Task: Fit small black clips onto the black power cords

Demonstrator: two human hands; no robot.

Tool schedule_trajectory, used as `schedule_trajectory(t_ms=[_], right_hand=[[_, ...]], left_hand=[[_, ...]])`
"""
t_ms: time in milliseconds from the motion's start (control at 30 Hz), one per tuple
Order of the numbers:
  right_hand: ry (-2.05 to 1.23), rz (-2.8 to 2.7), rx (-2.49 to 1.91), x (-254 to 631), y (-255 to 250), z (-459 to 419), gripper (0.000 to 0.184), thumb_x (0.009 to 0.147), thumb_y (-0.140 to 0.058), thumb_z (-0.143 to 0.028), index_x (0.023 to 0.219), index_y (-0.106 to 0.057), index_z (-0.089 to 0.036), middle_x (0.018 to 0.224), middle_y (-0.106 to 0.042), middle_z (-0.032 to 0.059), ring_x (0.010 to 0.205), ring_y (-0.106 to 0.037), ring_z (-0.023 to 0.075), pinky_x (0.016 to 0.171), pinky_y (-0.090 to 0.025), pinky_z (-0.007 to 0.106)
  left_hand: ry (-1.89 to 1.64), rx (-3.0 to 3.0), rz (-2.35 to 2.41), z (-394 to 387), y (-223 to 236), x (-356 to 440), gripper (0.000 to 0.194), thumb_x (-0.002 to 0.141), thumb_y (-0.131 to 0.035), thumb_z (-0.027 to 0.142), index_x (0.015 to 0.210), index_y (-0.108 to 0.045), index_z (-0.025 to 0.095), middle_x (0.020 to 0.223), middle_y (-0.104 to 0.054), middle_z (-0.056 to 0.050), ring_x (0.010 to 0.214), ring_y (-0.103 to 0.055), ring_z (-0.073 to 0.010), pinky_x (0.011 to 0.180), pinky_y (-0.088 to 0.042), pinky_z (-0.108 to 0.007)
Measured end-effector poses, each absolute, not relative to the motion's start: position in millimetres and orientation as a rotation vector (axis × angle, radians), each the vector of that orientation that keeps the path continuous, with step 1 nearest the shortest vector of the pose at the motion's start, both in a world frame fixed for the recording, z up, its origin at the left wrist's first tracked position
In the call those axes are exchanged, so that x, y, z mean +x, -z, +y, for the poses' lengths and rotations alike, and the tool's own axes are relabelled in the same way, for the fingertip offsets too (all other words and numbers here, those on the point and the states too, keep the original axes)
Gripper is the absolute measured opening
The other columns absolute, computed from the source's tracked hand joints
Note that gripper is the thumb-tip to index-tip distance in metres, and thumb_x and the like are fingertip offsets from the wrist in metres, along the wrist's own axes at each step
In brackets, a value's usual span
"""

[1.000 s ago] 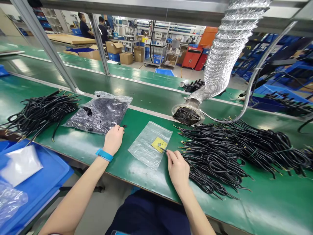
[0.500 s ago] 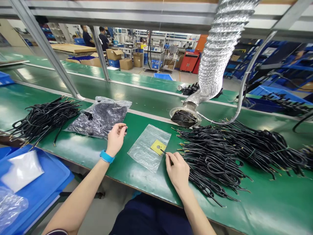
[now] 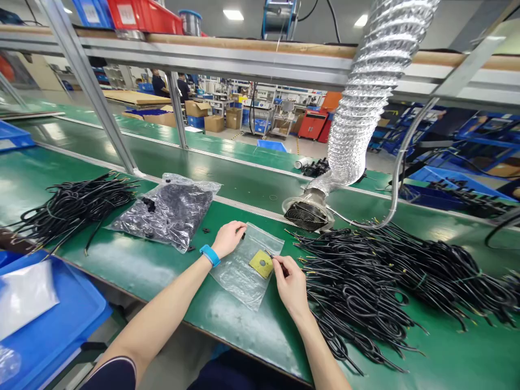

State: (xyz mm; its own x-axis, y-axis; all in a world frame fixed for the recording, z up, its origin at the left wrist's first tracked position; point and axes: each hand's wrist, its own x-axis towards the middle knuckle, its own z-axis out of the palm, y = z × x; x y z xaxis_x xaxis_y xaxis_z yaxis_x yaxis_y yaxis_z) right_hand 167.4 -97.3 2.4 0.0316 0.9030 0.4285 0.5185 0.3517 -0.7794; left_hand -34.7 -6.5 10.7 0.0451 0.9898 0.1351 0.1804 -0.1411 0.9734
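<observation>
My left hand (image 3: pixel 229 239) is closed in a pinch on a small black part (image 3: pixel 244 236), over the upper left of a clear plastic bag (image 3: pixel 235 281) lying flat. On the bag rests a yellow square pad (image 3: pixel 260 264) with a round hole in its middle. My right hand (image 3: pixel 290 281) is closed round a thin dark stick-like tool (image 3: pixel 268 253); its tip is over the pad's upper right edge. Whether tip and pad touch, I cannot tell. Left of my left hand, a loose black part (image 3: pixel 206 231) lies near a clear bag (image 3: pixel 174 208) full of black parts.
Bundled black cables (image 3: pixel 357 281) cover the bench at right, and another bundle (image 3: pixel 77 203) lies at left. A fan (image 3: pixel 306 214) on a silver duct (image 3: pixel 349 130) stands behind. Blue trays (image 3: pixel 77 303) sit at lower left. A metal post (image 3: pixel 89 86) rises at left. People are far off.
My left hand has moved right, from beside the bag of parts to over the flat bag. The tool tip has left the pad's hole for its upper right edge. The view has tilted up.
</observation>
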Motion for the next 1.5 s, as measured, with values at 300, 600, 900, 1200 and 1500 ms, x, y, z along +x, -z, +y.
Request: schedule_trajectory(t_ms=[300,600,900,1200,1500], right_hand=[[-0.638,-1.400,-1.262,171,-8,-100,0.038,0.090,-0.052,-0.050,0.081,-0.070,-0.017,0.066,-0.061,0.0027,0.060,-0.055,0.0160,0.057,-0.045,0.027],[-0.534,-1.475,-1.229,168,-11,-105,0.029,0.091,-0.054,-0.041,0.086,-0.071,-0.018,0.068,-0.060,0.0023,0.059,-0.052,0.0145,0.054,-0.042,0.026],[-0.488,-1.548,-1.220,165,-13,-106,0.028,0.093,-0.053,-0.038,0.087,-0.072,-0.019,0.068,-0.059,0.0019,0.058,-0.051,0.0144,0.053,-0.042,0.026],[-0.503,-1.621,-1.242,165,-15,-106,0.031,0.093,-0.052,-0.039,0.087,-0.074,-0.018,0.064,-0.054,0.0011,0.055,-0.049,0.0132,0.050,-0.040,0.024],[-0.500,-1.658,-1.253,166,-17,-108,0.031,0.093,-0.051,-0.035,0.086,-0.076,-0.017,0.063,-0.052,0.0002,0.054,-0.048,0.0121,0.050,-0.038,0.023]], left_hand=[[-1.043,1.106,0.779,-41,-16,-4,0.037,0.082,-0.070,0.043,0.103,-0.072,0.012,0.092,-0.072,-0.010,0.075,-0.065,-0.0155,0.073,-0.053,-0.029],[-0.932,0.808,0.576,-54,-18,5,0.034,0.075,-0.080,0.033,0.100,-0.071,0.010,0.089,-0.073,-0.010,0.071,-0.068,-0.0126,0.073,-0.054,-0.026],[-0.934,0.828,0.567,-55,-20,3,0.036,0.076,-0.079,0.034,0.101,-0.072,0.010,0.087,-0.073,-0.010,0.074,-0.068,-0.0140,0.075,-0.054,-0.027],[-1.012,0.957,0.661,-56,-19,5,0.042,0.073,-0.079,0.043,0.100,-0.073,0.012,0.083,-0.072,-0.007,0.068,-0.064,-0.0116,0.071,-0.052,-0.025],[-1.045,1.156,0.766,-56,-17,5,0.039,0.080,-0.071,0.044,0.104,-0.072,0.014,0.083,-0.071,-0.006,0.070,-0.063,-0.0132,0.072,-0.052,-0.026]])
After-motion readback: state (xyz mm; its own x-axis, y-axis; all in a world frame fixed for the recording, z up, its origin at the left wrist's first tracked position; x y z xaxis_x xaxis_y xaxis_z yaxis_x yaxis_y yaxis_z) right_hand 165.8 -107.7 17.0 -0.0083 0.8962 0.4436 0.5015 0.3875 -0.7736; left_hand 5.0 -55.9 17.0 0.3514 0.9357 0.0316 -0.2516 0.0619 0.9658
